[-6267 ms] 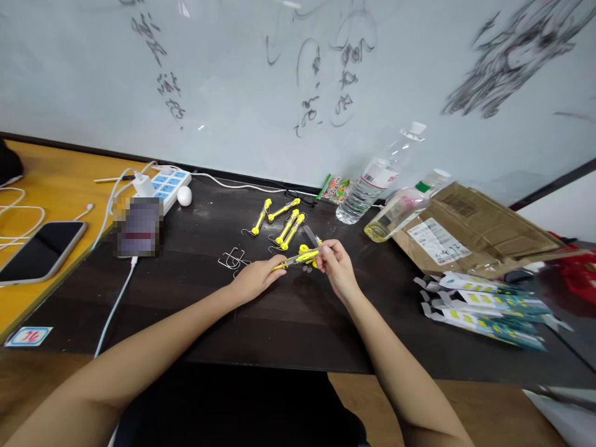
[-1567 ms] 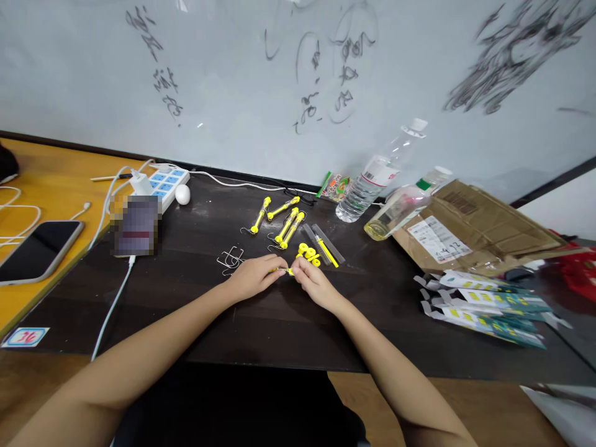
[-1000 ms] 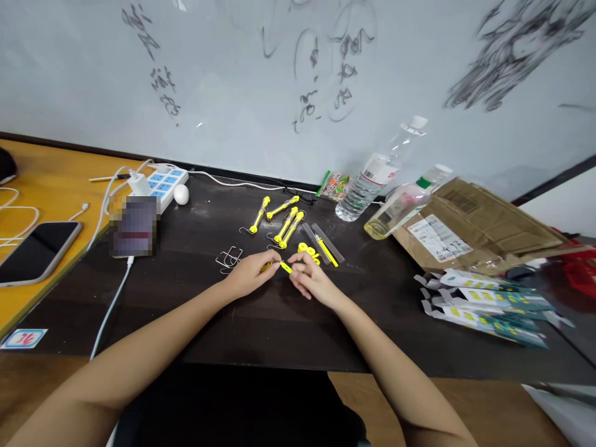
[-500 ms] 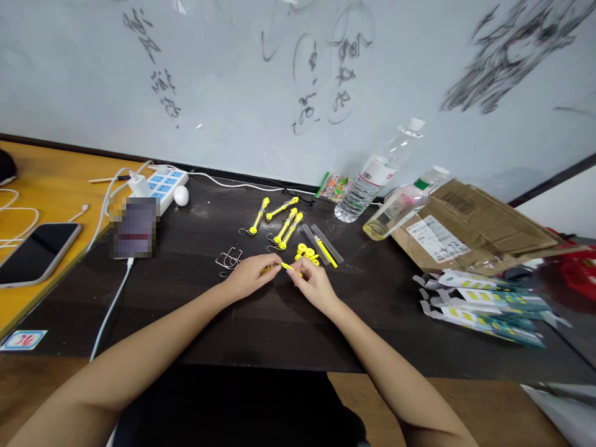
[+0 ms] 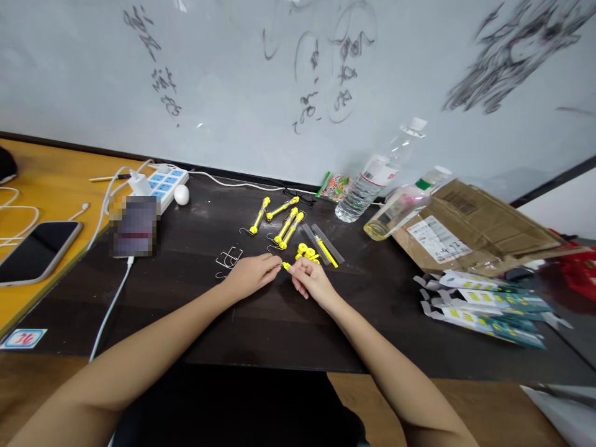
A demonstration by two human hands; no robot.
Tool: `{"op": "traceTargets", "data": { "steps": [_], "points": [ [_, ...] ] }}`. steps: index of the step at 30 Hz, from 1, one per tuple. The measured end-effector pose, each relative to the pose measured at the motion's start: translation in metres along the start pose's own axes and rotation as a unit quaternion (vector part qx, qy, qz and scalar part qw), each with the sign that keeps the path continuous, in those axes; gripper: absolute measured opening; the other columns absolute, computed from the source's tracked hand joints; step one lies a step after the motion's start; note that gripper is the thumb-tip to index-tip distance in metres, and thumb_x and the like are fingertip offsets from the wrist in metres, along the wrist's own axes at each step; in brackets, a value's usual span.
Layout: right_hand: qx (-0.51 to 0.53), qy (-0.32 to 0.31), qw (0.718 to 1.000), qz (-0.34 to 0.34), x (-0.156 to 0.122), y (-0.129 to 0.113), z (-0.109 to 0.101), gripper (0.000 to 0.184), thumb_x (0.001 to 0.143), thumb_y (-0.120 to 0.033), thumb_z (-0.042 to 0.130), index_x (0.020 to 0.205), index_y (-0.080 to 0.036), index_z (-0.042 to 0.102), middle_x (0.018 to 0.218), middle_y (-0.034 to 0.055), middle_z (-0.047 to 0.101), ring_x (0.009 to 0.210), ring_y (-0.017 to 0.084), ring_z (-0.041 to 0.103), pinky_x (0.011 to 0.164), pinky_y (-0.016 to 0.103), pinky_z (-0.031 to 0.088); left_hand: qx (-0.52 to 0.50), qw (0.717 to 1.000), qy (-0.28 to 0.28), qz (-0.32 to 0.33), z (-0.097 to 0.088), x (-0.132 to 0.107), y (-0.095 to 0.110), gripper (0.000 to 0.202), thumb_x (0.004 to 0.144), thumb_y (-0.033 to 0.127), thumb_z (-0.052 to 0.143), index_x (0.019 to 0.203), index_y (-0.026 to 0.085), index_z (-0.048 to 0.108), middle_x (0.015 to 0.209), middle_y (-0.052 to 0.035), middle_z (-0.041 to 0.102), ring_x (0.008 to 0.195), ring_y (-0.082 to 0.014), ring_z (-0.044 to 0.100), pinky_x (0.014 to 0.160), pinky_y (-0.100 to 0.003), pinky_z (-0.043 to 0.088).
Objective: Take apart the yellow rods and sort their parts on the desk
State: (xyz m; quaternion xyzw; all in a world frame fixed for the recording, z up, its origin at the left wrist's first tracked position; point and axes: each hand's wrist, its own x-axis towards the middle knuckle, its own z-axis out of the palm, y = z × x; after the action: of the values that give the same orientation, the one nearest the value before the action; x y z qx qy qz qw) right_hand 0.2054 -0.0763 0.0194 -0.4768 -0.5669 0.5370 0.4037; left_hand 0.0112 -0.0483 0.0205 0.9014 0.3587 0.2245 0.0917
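My left hand (image 5: 252, 274) is closed in a pinch on a thin metal hook, most of it hidden by the fingers. Against the hook's end sits a small yellow plastic cap (image 5: 285, 266), pinched by the fingertips of my right hand (image 5: 313, 279). Just beyond my hands lie several finished-looking yellow-ended clear tubes with hooks (image 5: 291, 230). Loose yellow caps (image 5: 305, 251) lie close to my right hand, along with clear tubes (image 5: 334, 243), one with a yellow stick by it. Bent metal hooks (image 5: 229, 257) rest left of my left hand.
At the right are a water bottle (image 5: 361, 192), a second bottle (image 5: 395, 214), a cardboard package (image 5: 470, 223) and flattened boxes (image 5: 484, 307). On the left stand a power strip (image 5: 167, 186), a blurred phone (image 5: 135, 226) and white cables. A whiteboard (image 5: 233, 93) borders the dark table.
My right hand's fingers have shifted and curled slightly, showing the yellow cap as a shorter piece between the hands. My left hand stays almost in place.
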Motion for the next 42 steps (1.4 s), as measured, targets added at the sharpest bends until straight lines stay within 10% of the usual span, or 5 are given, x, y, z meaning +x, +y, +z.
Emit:
{"op": "traceTargets", "data": {
  "steps": [13,27,34,42],
  "points": [
    [0.189,-0.065,0.969,0.146,-0.002,-0.008,-0.003,0.031,0.072,-0.039,0.067,0.071,-0.02,0.043,0.041,-0.0113,0.037,0.031,0.003,0.023,0.027,0.013,0.014,0.049,0.999,-0.008,0.007,-0.001,0.001,0.002,0.023,0.096,0.031,0.035,0.1,0.022,0.057,0.087,-0.0006,0.06,0.074,-0.0125,0.059,0.06,-0.02,0.038],
    [0.184,-0.006,0.977,0.106,0.002,-0.002,-0.007,0.026,0.074,-0.037,0.062,0.07,-0.021,0.043,0.039,-0.012,0.031,0.031,0.004,0.018,0.027,0.015,0.011,-0.018,1.0,0.005,0.008,-0.007,0.0,0.004,0.025,0.095,0.03,0.035,0.102,0.022,0.057,0.089,-0.0017,0.061,0.076,-0.0129,0.06,0.064,-0.021,0.041],
    [-0.095,0.259,0.949,-0.152,0.006,-0.017,-0.054,0.023,0.081,-0.04,0.057,0.073,-0.019,0.051,0.056,-0.0039,0.043,0.046,0.009,0.038,0.042,0.021,0.03,-0.107,0.993,0.026,-0.038,-0.014,-0.001,0.004,0.026,0.095,0.034,0.035,0.107,0.023,0.055,0.106,-0.0019,0.064,0.091,-0.0163,0.062,0.078,-0.026,0.045],
    [-0.463,0.174,0.851,-0.177,0.011,-0.001,-0.062,0.013,0.081,-0.03,0.058,0.078,-0.021,0.066,0.078,0.0047,0.049,0.078,0.021,0.05,0.072,0.032,0.042,-0.124,0.99,-0.01,-0.062,-0.009,0.001,0.003,0.027,0.095,0.037,0.036,0.111,0.026,0.055,0.098,-0.0006,0.066,0.083,-0.0168,0.063,0.074,-0.027,0.045]
  ]
}}
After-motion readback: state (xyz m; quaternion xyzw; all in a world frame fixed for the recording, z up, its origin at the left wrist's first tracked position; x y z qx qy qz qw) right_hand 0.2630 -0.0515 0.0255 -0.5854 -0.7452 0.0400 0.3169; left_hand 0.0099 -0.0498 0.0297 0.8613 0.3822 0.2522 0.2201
